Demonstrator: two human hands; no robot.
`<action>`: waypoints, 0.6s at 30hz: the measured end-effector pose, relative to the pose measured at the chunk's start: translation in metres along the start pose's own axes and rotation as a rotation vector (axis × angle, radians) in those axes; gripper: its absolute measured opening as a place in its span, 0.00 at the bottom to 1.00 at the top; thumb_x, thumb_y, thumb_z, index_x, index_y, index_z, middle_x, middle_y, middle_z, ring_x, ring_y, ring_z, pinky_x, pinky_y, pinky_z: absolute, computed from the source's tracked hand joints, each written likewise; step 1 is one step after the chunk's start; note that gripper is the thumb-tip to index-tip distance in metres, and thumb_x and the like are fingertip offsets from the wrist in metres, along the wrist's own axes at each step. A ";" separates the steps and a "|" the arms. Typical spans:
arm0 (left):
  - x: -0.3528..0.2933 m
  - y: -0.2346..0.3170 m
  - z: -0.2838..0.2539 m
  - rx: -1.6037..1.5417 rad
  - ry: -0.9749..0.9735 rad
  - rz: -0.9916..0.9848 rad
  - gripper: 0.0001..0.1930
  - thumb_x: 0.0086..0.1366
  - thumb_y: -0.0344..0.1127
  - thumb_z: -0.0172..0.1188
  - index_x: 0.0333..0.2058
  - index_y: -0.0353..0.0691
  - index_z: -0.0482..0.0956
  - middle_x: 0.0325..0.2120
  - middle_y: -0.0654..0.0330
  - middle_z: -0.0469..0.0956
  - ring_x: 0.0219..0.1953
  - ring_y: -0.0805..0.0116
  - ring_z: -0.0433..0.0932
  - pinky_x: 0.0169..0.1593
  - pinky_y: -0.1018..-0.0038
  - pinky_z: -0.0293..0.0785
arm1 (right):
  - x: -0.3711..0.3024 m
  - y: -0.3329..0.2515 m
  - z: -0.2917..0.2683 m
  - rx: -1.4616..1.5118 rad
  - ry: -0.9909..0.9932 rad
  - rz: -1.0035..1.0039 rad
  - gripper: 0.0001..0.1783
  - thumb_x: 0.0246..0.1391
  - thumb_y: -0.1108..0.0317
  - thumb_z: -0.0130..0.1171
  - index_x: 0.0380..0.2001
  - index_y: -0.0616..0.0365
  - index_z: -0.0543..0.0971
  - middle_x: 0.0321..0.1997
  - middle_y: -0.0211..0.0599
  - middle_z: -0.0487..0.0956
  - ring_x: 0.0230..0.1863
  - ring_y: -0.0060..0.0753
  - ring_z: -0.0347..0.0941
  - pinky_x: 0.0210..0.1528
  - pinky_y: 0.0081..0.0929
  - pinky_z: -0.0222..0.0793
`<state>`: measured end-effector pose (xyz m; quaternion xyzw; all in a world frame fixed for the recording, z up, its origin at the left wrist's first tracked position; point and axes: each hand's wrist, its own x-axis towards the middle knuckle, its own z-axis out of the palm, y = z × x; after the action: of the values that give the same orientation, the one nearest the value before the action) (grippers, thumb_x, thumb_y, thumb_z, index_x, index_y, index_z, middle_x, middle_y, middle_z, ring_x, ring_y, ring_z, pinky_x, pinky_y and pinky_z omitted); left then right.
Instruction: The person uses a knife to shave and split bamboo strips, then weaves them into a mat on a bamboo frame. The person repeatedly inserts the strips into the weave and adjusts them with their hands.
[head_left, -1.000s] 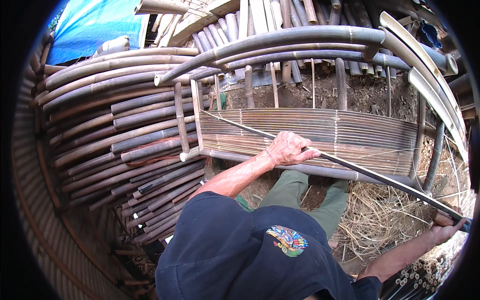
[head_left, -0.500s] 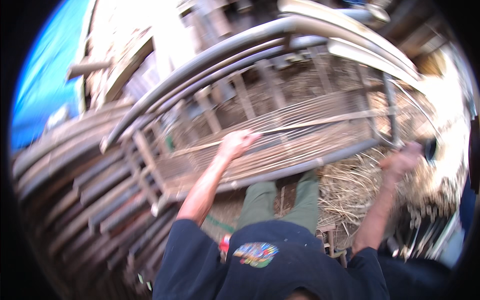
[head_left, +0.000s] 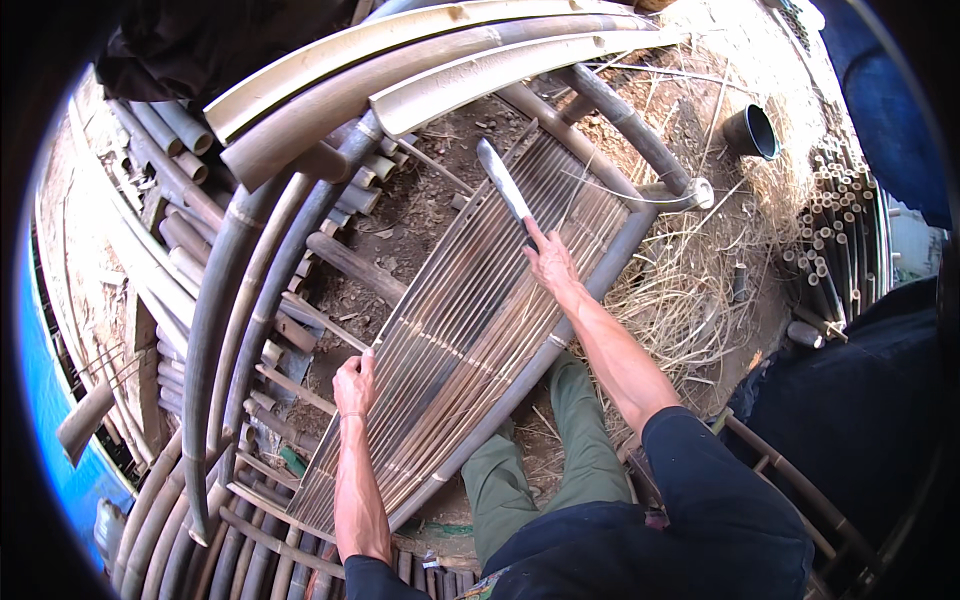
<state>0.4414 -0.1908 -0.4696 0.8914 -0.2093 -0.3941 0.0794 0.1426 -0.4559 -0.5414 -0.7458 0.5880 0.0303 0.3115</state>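
Note:
A long bamboo seat (head_left: 470, 345) of narrow parallel slats lies slantwise in front of me, framed by thick bamboo poles. My right hand (head_left: 553, 262) is over its far right part, closed round the handle of a long-bladed knife (head_left: 503, 182). The index finger stretches along the knife, and the blade points away toward the far edge. My left hand (head_left: 354, 386) is at the seat's far left edge. Its fingers are curled on a pale bamboo strip (head_left: 400, 318) running along that edge; the fingertips are partly hidden.
Curved poles and split bamboo lengths (head_left: 530, 80) rise along the seat's far side. Straw-like shavings (head_left: 670, 310) cover the ground at right, near a black bucket (head_left: 750, 132) and a bundle of cut bamboo (head_left: 838, 235). More poles (head_left: 170, 225) are stacked at left beside a blue tarp (head_left: 60, 370).
The view has turned and sharpened. My right hand has come from the shavings to above the seat. My left hand moved from mid-seat to the far edge, where the crossing strip now lies.

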 end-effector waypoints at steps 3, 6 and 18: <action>0.005 0.005 -0.004 0.028 -0.004 -0.029 0.27 0.63 0.58 0.52 0.32 0.34 0.81 0.25 0.39 0.77 0.32 0.43 0.78 0.38 0.57 0.71 | 0.009 0.004 0.011 0.003 -0.013 -0.024 0.35 0.58 0.63 0.57 0.67 0.36 0.58 0.36 0.48 0.67 0.35 0.51 0.70 0.39 0.44 0.68; -0.003 0.008 -0.008 0.041 -0.019 -0.070 0.28 0.63 0.58 0.52 0.31 0.34 0.80 0.24 0.39 0.77 0.32 0.43 0.78 0.38 0.57 0.70 | 0.009 0.003 0.013 0.004 -0.026 -0.037 0.35 0.58 0.63 0.58 0.67 0.36 0.58 0.36 0.49 0.67 0.36 0.51 0.70 0.40 0.43 0.68; 0.029 -0.050 0.057 0.178 0.058 0.269 0.41 0.60 0.55 0.57 0.64 0.34 0.56 0.65 0.43 0.54 0.67 0.45 0.51 0.66 0.57 0.54 | 0.008 -0.006 -0.001 -0.195 -0.054 0.051 0.34 0.59 0.66 0.51 0.67 0.38 0.56 0.46 0.58 0.68 0.46 0.62 0.71 0.48 0.50 0.70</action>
<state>0.4330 -0.1573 -0.5430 0.8698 -0.3586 -0.3340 0.0582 0.1500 -0.4626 -0.5408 -0.7563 0.5926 0.1155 0.2521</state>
